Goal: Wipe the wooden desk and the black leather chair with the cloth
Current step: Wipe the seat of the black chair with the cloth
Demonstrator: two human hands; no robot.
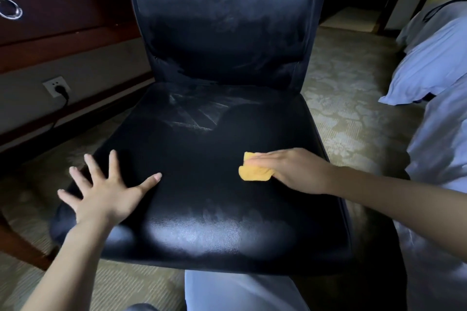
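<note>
Black leather chair [202, 154] fills the centre of view, seat toward the camera, backrest [222, 20] upright behind it. Pale streaky smears on the lower backrest and across the rear of the seat. Glossy highlight along the seat's front edge. Chair stands on patterned beige carpet [353, 118].

White bedding [434, 65] bunched along the right edge of view, near the chair's right side.

Wooden desk [58, 2] at upper left, dark red-brown, its drawer front just beside the left edge of the backrest.

Left hand [106, 192] lies flat on the front-left corner of the seat, palm down. All five fingers are straight and spread wide, holding nothing.

Right hand [290, 171] reaches in from the right over the seat's right half, palm down. Fingers are straight and close together, laid on top of the cloth and pressing it onto the leather. Thumb is hidden, so cannot tell whether it hooks under the cloth.

Cloth [254, 171] is small, yellow-orange and bunched. It sits on the seat, poking out past the fingertips and below the hand. The two hands are well apart, with bare leather between them.

Wall socket [56, 86] is low on the wall under the desk, a dark plug in it and a cable trailing down. Metal ring pull [11, 11] hangs on the drawer front, at the far left edge.
</note>
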